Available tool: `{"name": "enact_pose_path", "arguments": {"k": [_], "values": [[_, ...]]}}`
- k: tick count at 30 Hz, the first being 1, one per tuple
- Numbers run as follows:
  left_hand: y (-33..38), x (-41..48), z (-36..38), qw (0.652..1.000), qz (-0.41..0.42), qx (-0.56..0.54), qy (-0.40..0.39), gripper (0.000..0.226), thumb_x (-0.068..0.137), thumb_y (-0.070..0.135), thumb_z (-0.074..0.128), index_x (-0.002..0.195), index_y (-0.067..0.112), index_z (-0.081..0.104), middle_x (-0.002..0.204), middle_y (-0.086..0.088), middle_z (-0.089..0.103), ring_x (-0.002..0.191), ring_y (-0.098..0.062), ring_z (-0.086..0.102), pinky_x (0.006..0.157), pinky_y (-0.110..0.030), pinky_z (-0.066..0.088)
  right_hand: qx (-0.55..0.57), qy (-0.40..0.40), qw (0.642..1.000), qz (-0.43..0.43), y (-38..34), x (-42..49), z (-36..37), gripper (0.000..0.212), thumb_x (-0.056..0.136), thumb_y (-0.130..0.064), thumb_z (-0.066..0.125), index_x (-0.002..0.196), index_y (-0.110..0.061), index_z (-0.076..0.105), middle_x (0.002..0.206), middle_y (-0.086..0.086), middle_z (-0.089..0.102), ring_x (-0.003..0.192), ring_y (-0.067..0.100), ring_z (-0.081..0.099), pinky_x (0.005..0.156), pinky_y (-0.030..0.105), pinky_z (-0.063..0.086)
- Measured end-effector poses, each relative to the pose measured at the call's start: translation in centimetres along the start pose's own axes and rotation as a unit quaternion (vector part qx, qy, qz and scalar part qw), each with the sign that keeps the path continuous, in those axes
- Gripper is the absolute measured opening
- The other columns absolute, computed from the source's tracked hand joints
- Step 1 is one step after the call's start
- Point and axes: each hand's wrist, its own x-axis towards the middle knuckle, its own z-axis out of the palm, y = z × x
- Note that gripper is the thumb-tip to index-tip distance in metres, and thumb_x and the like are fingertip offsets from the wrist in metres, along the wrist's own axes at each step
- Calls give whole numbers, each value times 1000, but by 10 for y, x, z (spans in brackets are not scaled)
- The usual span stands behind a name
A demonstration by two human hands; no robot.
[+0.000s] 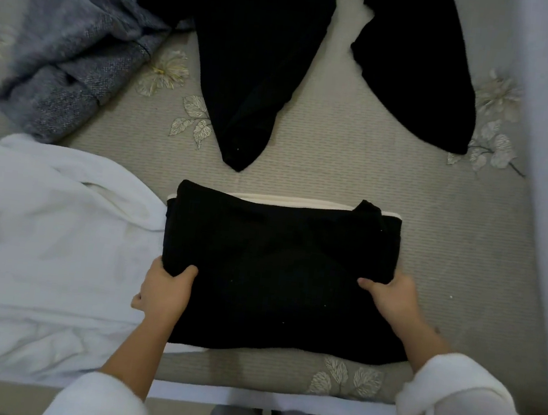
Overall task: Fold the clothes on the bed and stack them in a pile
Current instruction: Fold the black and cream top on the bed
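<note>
Looking at a folded black garment [275, 269] parked near the front edge of the bed, apparently on top of a cream-edged folded piece [301, 202] peeking out along the far side. So probably already on the pile, or just getting squared up on it; hard to call. Left hand [164, 288] clamped onto the near-left corner, thumb [189, 271] on top, remaining fingers tucked under and out of sight. Right hand [392, 303] doing the same on the right side, thumb [368, 283] pressed on top, fingers wrapped around the edge. Not yet folded, by the look of it: a fluffy white garment [38, 230] bunched up right against the left side of the stack, a grey knit [78, 45] crumpled at far left, a black top [255, 67] spread out beyond, plus another black piece [420, 70] off to the far right, all on the beige leaf-print bedspread [358, 155]. Main worries from here: lifting or shifting with an uneven pull and popping the fold open, especially at the lumpy far-right corner; dragging the cream layer underneath out of line, soft fabric on soft fabric and all that; snagging the white garment with the left wrist; and, this close to the edge, tipping the whole stack off the mattress with one careless nudge.
</note>
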Motion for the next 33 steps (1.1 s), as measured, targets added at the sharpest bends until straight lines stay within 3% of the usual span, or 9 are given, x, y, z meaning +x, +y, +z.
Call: {"name": "enact_pose_path", "arguments": {"k": [6, 12, 17, 21, 24, 28, 33], "values": [[14, -39, -18, 994, 96, -34, -37, 36, 83, 28, 62, 117, 25, 52, 105, 0, 62, 99, -29, 57, 100, -51, 34, 74, 20, 997, -10, 35, -60, -25, 18, 78, -11, 76, 90, -17, 64, 88, 10, 70, 85, 30, 66, 83, 46, 54], [53, -86, 0, 978, 183, 17, -101, 37, 88, 28, 56, 125, 27, 49, 110, 0, 59, 107, -31, 54, 104, -55, 30, 138, 78, 987, 39, 89, -102, -72, 16, 82, -15, 71, 97, -16, 65, 90, 8, 69, 87, 28, 64, 84, 44, 53], [121, -123, 38, 936, 278, -10, -216, 37, 91, 21, 51, 127, 24, 49, 98, 0, 65, 86, -23, 65, 88, -52, 50, 224, 171, 956, 82, 123, -108, -117, 10, 83, -12, 70, 82, -19, 62, 80, 2, 67, 82, 25, 63, 70, 33, 48], [184, -148, 79, 898, 373, 40, -229, 42, 91, 16, 47, 133, 25, 47, 105, 1, 64, 98, -27, 62, 101, -56, 39, 298, 220, 920, 126, 144, -101, -130, 10, 87, -15, 66, 96, -17, 62, 94, 8, 66, 86, 26, 60, 79, 35, 47], [229, -166, 111, 857, 451, 64, -242, 41, 93, 12, 46, 133, 20, 47, 116, -7, 62, 105, -29, 58, 101, -55, 39, 348, 238, 892, 164, 155, -87, -133, 25, 90, -17, 62, 114, -11, 63, 110, 12, 66, 102, 32, 60, 93, 42, 48], [285, -192, 143, 823, 506, 108, -232, 42, 95, 17, 43, 135, 30, 44, 117, 1, 60, 113, -24, 53, 113, -57, 12, 406, 257, 858, 182, 159, -68, -139, 37, 93, -19, 58, 129, -14, 56, 123, 9, 61, 114, 31, 56, 99, 39, 43], [334, -216, 185, 788, 574, 144, -171, 43, 93, 18, 46, 134, 31, 46, 109, -7, 62, 115, -29, 50, 107, -51, 20, 484, 264, 807, 214, 168, -48, -141, 44, 93, -20, 60, 136, -18, 50, 127, 6, 58, 117, 30, 54, 97, 36, 42]]}}
